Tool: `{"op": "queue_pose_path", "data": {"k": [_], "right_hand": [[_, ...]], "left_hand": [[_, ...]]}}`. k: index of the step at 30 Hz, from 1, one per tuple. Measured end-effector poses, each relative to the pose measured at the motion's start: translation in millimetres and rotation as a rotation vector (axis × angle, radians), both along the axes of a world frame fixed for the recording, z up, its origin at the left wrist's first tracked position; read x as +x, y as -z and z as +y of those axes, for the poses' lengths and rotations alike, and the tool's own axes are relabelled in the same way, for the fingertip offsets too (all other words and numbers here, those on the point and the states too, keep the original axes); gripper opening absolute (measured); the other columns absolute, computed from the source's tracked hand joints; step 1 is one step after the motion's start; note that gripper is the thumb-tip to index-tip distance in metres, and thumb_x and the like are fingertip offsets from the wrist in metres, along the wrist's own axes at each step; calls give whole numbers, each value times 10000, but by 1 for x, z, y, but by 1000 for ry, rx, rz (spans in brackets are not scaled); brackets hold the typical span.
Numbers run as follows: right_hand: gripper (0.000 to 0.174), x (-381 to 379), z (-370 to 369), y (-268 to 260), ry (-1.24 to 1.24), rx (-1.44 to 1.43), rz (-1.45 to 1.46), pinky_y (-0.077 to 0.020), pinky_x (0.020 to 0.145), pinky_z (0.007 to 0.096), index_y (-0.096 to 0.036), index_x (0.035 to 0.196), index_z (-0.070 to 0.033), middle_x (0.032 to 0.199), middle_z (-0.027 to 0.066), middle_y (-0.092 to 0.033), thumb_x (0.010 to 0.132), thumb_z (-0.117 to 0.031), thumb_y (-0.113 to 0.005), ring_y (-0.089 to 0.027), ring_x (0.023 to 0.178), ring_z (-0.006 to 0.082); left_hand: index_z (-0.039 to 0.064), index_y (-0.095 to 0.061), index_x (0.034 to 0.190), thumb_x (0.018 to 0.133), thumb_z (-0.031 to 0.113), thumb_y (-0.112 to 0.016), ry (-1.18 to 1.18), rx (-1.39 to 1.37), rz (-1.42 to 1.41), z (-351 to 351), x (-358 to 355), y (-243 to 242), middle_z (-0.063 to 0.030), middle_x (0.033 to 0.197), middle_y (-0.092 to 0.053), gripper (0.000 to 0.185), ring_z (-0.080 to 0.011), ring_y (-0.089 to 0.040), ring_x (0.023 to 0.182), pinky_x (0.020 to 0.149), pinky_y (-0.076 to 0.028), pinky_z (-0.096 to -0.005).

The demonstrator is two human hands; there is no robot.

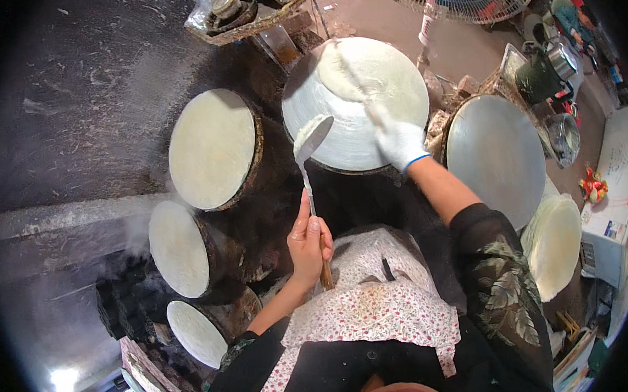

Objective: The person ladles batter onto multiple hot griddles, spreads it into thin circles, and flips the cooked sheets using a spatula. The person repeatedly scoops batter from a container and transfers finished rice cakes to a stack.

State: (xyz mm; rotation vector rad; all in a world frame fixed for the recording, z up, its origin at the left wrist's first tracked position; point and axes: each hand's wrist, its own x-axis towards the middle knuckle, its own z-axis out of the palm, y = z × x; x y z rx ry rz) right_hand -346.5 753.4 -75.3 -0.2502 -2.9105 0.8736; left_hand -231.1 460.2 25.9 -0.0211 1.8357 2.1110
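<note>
My bare left hand (307,246) grips the wooden handle of a metal ladle (317,136), index finger laid along its shaft. Pale batter clings to the ladle's bowl, which shows in front of the near left part of a round griddle (338,144). My right hand (401,144), in a white knit glove with a blue cuff edge, is closed around a thin stick-like spreader (358,81), blurred by motion. The spreader reaches across the griddle's top into a thick pool of batter (332,72). A thinner pale layer covers much of the far right surface.
Several round griddles bearing pale sheets, one of them the nearest left griddle (212,148), stand along the left. A bare griddle (494,152) is at right, beside stacked thin flatbreads (553,246). A cluttered tray (259,25) and a floor fan (462,4) stand beyond. A person (570,23) is far right.
</note>
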Motion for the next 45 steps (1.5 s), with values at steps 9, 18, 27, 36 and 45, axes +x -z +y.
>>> {"op": "queue_pose_path", "data": {"k": [9,18,27,36,45], "right_hand": [[400,3,28,-14,152,31,-64,-567,770,552,-575,1373,-273,904,225,-749,978,-296,-518,-734,840,442],[441,2,41,-8,32,-54,27,-578,750,522,-608,1401,-315,917,192,-759,963,-355,-576,-743,829,403],[480,1,37,-13,-200,-243,-233,-599,847,454,-634,1424,-343,1016,174,-772,948,-396,-608,-755,892,374],[527,-19,32,-27,-329,-298,-259,-548,987,427,-634,1459,-251,1169,191,-753,954,-398,-607,-714,1088,390],[431,-46,39,-24,-317,-29,-92,-580,850,489,-685,1370,-282,1031,193,-762,984,-440,-576,-733,935,411]], "left_hand": [[115,-232,1697,1160,149,-413,-81,-25,-46,11,17,-2,-5,665,-519,567,-41,-415,467,440,-374,-196],[108,-213,1699,1158,145,-417,-138,-22,-71,15,25,-2,-13,667,-525,580,-49,-417,466,435,-377,-205],[128,-209,1703,1157,137,-406,-126,-21,-72,1,29,-3,-17,672,-522,581,-57,-423,463,437,-382,-208],[132,-218,1701,1160,165,-410,-191,-106,-163,-11,27,8,-19,665,-512,575,-64,-413,455,425,-369,-219],[111,-233,1697,1159,180,-421,-269,-229,-109,-20,15,15,2,665,-507,574,-49,-415,470,439,-371,-210]]}}
